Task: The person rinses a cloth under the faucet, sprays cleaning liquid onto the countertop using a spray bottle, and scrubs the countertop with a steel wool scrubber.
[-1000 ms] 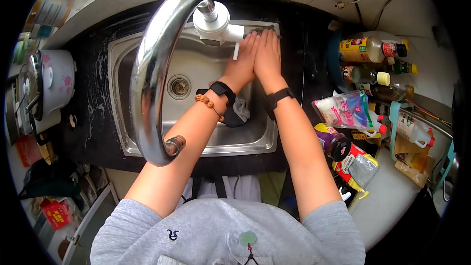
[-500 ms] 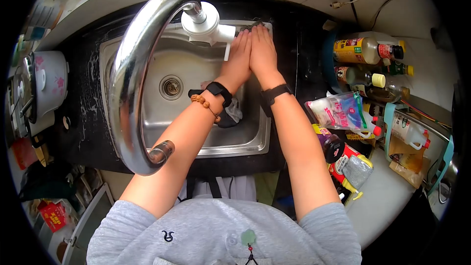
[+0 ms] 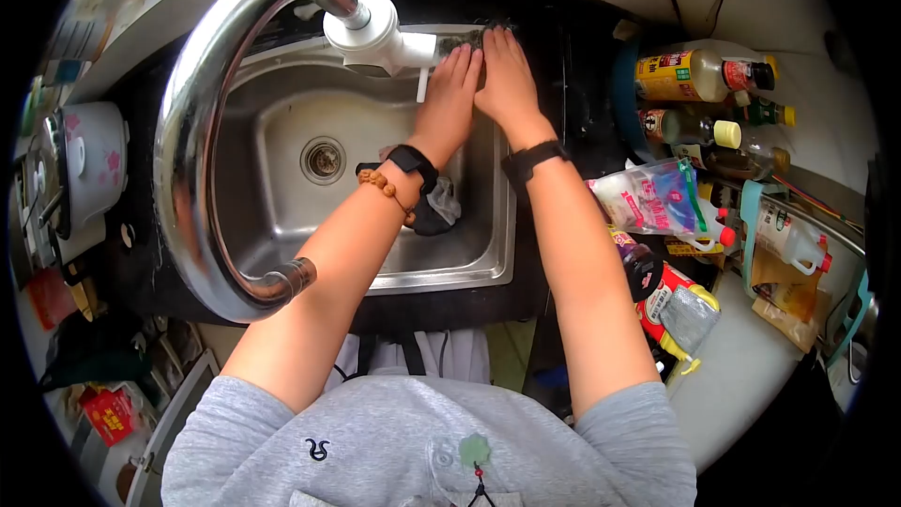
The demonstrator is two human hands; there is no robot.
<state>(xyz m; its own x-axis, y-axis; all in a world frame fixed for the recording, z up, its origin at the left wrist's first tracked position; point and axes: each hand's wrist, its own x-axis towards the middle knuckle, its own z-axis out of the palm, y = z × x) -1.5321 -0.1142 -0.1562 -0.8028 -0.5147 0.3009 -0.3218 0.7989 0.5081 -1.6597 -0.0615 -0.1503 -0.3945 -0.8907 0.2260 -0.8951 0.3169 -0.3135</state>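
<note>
Both my hands reach to the far right corner of the steel sink (image 3: 497, 258). My left hand (image 3: 448, 99) lies flat with fingers stretched forward. Beside it, my right hand (image 3: 508, 80) is stretched flat too, its fingertips at the sink's back rim. A mottled dark grey patch (image 3: 462, 40), perhaps a scourer or rag, shows at the left fingertips; what it is I cannot make out. Under my left wrist, a dark bundle with clear plastic (image 3: 438, 210) lies in the sink, partly hidden by my arm.
A curved chrome faucet (image 3: 188, 141) with a white filter head (image 3: 364, 36) arches over the sink's left side. Bottles (image 3: 680, 75) and a pink-blue bag (image 3: 648, 199) stand at the right. A rice cooker (image 3: 94, 160) is at the left.
My hands have spread slightly apart at the fingertips, the right one a little to the right. More of the grey patch shows. The view has shifted slightly.
</note>
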